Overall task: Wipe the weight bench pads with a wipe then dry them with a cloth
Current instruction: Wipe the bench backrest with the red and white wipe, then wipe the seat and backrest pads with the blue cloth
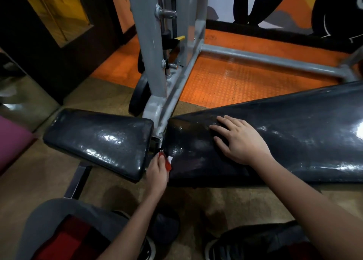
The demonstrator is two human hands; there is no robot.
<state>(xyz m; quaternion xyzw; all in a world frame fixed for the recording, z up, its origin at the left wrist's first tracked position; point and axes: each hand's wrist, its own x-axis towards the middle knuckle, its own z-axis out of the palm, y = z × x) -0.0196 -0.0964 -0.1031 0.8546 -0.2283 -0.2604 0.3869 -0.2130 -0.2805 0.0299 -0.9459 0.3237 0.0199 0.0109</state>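
The weight bench consists of two black vinyl pads: the seat pad at left and the long back pad at right, with a narrow gap between them where the grey steel frame rises; both pad surfaces show glossy, wet-looking highlights. The right hand rests palm-down on the near end of the back pad, fingers straight and spread, holding nothing. The left hand is at the near edge of the gap between the pads, just beside the lower corner of the back pad; its fingers are curled around a red-and-white item, apparently a small cloth or wipe packet, which cannot be identified more exactly; the item touches the edge of the back pad. An orange studded floor mat lies behind the bench under the frame; tan flooring lies beneath the pads; the person's dark shoes show at the bottom.
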